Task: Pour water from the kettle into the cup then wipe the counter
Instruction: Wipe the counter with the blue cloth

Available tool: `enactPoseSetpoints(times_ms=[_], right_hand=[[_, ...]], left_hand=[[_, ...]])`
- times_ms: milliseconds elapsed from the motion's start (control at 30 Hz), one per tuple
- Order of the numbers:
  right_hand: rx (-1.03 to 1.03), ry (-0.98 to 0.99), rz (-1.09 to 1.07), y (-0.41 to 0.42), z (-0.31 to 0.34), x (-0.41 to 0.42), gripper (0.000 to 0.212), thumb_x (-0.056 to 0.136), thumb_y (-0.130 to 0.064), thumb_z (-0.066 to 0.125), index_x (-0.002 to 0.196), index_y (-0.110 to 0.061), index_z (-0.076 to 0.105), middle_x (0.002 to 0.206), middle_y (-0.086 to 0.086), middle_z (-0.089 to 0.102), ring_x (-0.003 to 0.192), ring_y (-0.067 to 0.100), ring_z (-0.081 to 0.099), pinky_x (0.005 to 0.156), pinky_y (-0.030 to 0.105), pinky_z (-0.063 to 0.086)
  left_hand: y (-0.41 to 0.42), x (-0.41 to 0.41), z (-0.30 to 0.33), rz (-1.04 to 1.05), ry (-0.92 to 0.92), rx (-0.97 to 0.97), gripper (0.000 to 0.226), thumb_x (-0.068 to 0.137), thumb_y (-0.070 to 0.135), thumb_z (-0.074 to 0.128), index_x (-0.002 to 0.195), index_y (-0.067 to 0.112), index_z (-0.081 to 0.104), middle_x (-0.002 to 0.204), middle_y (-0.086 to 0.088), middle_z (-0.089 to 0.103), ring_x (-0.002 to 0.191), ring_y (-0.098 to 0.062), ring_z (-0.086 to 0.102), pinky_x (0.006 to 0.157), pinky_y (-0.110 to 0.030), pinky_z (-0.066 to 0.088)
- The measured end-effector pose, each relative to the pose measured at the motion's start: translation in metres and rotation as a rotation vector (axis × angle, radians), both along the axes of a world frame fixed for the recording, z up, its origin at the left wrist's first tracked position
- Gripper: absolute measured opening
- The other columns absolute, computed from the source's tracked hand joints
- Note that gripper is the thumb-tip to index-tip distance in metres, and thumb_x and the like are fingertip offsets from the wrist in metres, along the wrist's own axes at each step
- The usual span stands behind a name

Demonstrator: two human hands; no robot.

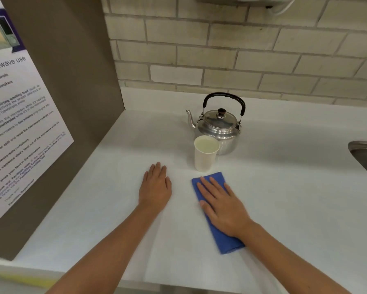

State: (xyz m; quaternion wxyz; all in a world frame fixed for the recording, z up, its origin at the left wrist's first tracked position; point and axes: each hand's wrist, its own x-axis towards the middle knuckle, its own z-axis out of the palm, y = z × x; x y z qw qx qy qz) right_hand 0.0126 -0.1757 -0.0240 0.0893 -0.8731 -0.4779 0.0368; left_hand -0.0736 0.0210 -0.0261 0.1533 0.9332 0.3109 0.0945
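Note:
A shiny metal kettle (219, 127) with a black handle stands upright near the back of the white counter (284, 187), spout pointing left. Just in front of it stands a white paper cup (205, 154) holding liquid. A folded blue cloth (225, 238) lies in front of the cup. My right hand (219, 203) rests flat on the cloth, fingers spread and pointing toward the cup. My left hand (156, 186) lies flat on the bare counter to the left of the cloth, palm down, holding nothing.
A brown side panel (68, 102) with a microwave-use notice (19, 124) walls off the left. A brick wall (242, 49) runs along the back. The rim of a steel sink (365, 153) shows at the right edge.

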Motion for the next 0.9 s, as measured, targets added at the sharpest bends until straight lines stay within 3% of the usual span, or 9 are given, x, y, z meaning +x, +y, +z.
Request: enactPoseSetpoints(times_ms=[167,300,467,567,767,900], right_hand=[[-0.06,0.044,-0.288,-0.04,0.007,0.047,0.055,0.1,-0.042,0.02,0.15,-0.023,0.004,0.159,-0.009,0.0,0.145,0.008,-0.004,0.119,0.036,-0.001],[-0.048,0.055,-0.429,-0.019,0.002,0.028,0.061,0.098,-0.046,0.017,0.15,-0.018,0.002,0.16,-0.005,-0.002,0.146,0.015,-0.005,0.118,0.042,-0.002],[-0.001,0.027,-0.235,0.028,-0.005,-0.026,0.063,0.097,-0.049,0.015,0.15,-0.019,0.002,0.16,-0.005,-0.002,0.146,0.016,-0.007,0.117,0.041,-0.007],[-0.008,0.044,-0.155,0.02,-0.004,-0.018,0.059,0.098,-0.047,0.017,0.149,-0.022,0.001,0.159,-0.009,-0.001,0.145,0.01,-0.007,0.118,0.036,-0.006],[-0.016,0.082,-0.403,-0.025,0.004,0.027,0.057,0.099,-0.042,0.018,0.149,-0.02,0.002,0.16,-0.007,-0.001,0.146,0.01,-0.004,0.119,0.038,-0.001],[-0.039,0.046,-0.524,-0.006,0.001,0.011,0.062,0.098,-0.045,0.015,0.15,-0.015,0.001,0.16,-0.001,-0.001,0.146,0.017,-0.004,0.119,0.043,0.0]], left_hand=[[0.01,-0.009,0.0,-0.1,0.052,-0.027,0.053,0.099,0.026,0.026,0.149,0.013,0.016,0.161,-0.005,0.006,0.149,-0.018,0.002,0.121,-0.035,0.0],[0.015,-0.012,-0.001,-0.147,0.089,-0.024,0.053,0.1,0.03,0.023,0.15,0.017,0.011,0.161,-0.002,0.001,0.149,-0.015,-0.002,0.12,-0.032,-0.002],[0.017,-0.014,-0.004,-0.151,0.096,-0.002,0.052,0.1,0.031,0.021,0.15,0.02,0.01,0.161,0.001,0.001,0.149,-0.015,-0.002,0.12,-0.034,-0.002],[0.015,-0.016,-0.005,-0.124,0.089,0.026,0.052,0.1,0.031,0.02,0.15,0.023,0.011,0.161,0.005,0.002,0.148,-0.017,-0.005,0.12,-0.038,-0.004],[0.015,-0.017,-0.006,-0.124,0.09,0.019,0.052,0.099,0.03,0.018,0.15,0.024,0.01,0.161,0.006,0.0,0.148,-0.016,-0.005,0.119,-0.04,-0.006],[0.015,-0.017,-0.007,-0.123,0.085,0.021,0.052,0.099,0.03,0.018,0.15,0.023,0.011,0.161,0.005,0.002,0.149,-0.017,-0.003,0.119,-0.04,-0.005]])
